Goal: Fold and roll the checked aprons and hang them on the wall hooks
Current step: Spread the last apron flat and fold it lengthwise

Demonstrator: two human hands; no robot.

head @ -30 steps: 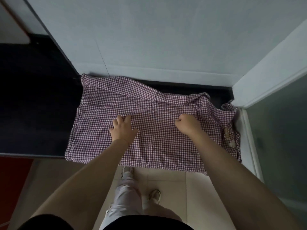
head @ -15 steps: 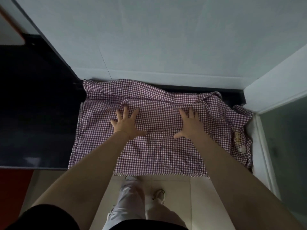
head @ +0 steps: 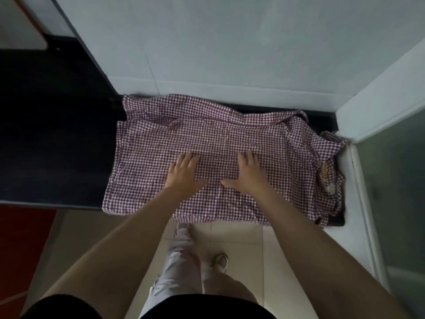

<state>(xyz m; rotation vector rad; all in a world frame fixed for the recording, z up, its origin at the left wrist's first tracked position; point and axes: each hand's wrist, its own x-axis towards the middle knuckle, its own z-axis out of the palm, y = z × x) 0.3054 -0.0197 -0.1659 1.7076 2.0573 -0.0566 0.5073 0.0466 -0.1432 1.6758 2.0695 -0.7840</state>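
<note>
You are standing in what looks like a home kitchen or utility corner — a dark countertop (head: pixel 53 125) runs along a pale, plain wall (head: pixel 230 42) and ends where a white frame (head: pixel 358 180) with a pane of frosted glass (head: pixel 395 192) closes off the right side. Under your feet you have glossy cream floor tiles (head: pixel 239 238), and a red cabinet front (head: pixel 20 245) shows below the counter edge on your left. A checked apron (head: pixel 207 139) lies spread over the counter — household linen, in keeping with a domestic room rather than a shop or lab.
</note>
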